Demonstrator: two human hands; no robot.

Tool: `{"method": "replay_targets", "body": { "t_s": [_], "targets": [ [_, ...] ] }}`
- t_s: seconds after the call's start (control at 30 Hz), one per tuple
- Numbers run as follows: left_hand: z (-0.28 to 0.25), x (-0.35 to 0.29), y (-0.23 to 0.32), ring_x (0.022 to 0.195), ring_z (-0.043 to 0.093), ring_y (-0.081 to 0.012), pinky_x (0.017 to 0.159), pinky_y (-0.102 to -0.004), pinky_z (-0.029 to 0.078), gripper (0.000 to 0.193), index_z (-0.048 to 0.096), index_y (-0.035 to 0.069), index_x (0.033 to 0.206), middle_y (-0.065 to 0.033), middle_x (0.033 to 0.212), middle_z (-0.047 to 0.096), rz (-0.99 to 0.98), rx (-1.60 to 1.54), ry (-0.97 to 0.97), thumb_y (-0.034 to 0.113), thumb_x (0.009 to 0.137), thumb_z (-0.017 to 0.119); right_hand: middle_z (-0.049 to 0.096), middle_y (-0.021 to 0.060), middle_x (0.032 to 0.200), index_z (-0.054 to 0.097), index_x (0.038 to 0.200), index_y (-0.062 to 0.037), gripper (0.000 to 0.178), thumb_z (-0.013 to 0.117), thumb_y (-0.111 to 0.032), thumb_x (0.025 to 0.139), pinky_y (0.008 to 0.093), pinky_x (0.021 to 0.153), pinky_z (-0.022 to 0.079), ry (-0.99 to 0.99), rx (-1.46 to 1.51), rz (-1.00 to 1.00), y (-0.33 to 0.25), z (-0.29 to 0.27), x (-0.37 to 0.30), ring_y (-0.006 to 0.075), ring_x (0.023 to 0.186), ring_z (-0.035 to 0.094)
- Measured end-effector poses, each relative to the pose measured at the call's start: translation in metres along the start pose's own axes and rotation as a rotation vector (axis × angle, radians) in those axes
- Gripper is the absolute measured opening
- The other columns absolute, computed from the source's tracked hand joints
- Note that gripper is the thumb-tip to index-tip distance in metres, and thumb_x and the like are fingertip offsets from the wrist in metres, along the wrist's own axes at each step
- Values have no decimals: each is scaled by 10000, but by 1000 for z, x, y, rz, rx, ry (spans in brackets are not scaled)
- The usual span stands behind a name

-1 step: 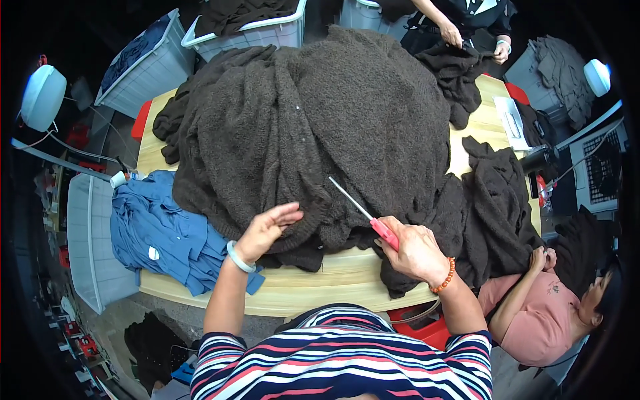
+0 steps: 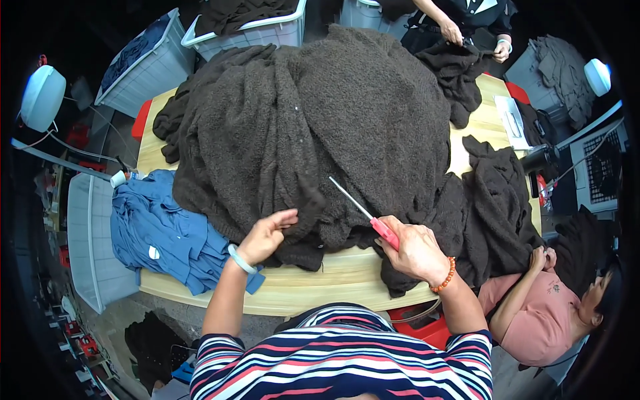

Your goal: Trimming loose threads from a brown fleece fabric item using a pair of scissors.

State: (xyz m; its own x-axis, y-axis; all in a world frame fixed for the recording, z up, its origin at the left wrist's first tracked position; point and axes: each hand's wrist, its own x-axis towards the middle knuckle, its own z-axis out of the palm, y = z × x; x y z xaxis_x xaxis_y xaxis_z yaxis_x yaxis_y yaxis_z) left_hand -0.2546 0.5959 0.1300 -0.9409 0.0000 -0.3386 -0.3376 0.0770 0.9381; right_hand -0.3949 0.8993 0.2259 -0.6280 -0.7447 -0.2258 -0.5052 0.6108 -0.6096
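Note:
A big heap of dark brown fuzzy knit garments covers most of a light wooden table. My left hand pinches the near edge of a garment at the heap's front, with a pale bangle on its wrist. My right hand grips the red handle of a thin metal pointed tool, whose tip lies on the knit fabric just right of my left hand. An orange bead bracelet circles my right wrist.
Blue garments lie at the table's left end over a white crate. White bins stand behind the table. A person in pink sits at the lower right; another person's hands handle dark cloth at the far side.

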Motion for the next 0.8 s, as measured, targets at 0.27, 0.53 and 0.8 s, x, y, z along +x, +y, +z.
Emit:
{"method": "replay_targets", "body": {
  "t_s": [0.27,0.53,0.8],
  "targets": [
    [46,20,42,1024,592,-176,859,-299,506,512,511,-16,1316,-134,1160,616,166,-81,516,203,894,701,651,206,784,569,1106,-93,252,641,-200,889,483,681,519,16,-33,-2,3,5,-1,414,749,649],
    [45,97,-26,773,627,-96,710,-259,519,122,689,-32,1013,-45,948,704,252,-424,585,19,907,656,648,202,693,585,1130,-105,275,624,-224,886,485,649,526,-123,-156,-35,-5,14,-10,405,677,659],
    [42,79,-35,1003,612,-107,912,-259,484,235,654,-26,1157,-50,1132,675,229,-546,459,21,926,647,634,183,638,580,1063,-60,204,586,-185,901,478,595,526,-86,-131,-94,-12,12,-6,374,621,662]
  ]
}}
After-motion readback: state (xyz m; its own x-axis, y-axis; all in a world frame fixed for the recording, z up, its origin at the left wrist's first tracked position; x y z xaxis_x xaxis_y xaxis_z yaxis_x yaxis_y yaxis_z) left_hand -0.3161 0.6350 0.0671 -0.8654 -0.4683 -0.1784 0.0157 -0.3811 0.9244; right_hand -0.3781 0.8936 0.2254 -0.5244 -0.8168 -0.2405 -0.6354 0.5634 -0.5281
